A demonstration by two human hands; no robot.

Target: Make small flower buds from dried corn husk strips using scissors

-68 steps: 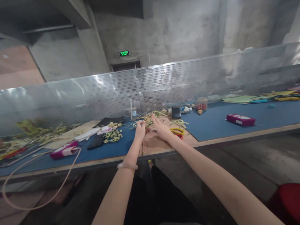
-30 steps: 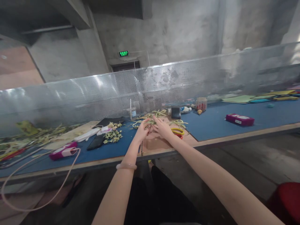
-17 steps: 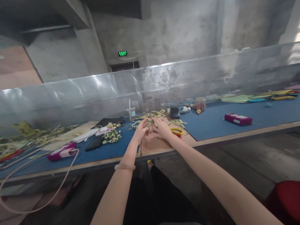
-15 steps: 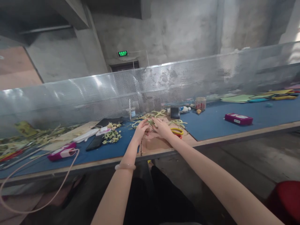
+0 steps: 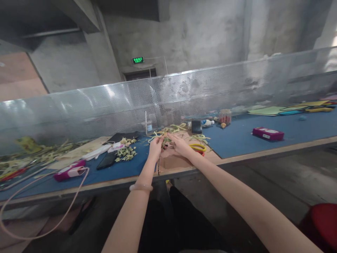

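Observation:
Both my arms reach out to a long bench with a blue mat [image 5: 237, 138]. My left hand [image 5: 155, 147] is curled, its fingers pinched on pale green leaf strips [image 5: 165, 138] at the edge of a brown cardboard sheet [image 5: 176, 161]. My right hand [image 5: 180, 144] lies beside it with fingers pressed onto the same small bundle of strips. More loose strips [image 5: 175, 128] lie just beyond the hands. Yellow-handled scissors [image 5: 198, 147] rest right of my right hand.
A perforated metal screen [image 5: 184, 95] runs along the bench's far side. Left of the hands lie small woven pieces [image 5: 126, 151], a black phone [image 5: 106, 160], a pink device with a cable [image 5: 70, 171] and a heap of strips [image 5: 31, 154]. A pink box [image 5: 268, 133] sits to the right.
My left hand went from a loose reach to a tighter pinch on the strips and drew slightly nearer. My right hand stayed on the bundle, shifting only a little.

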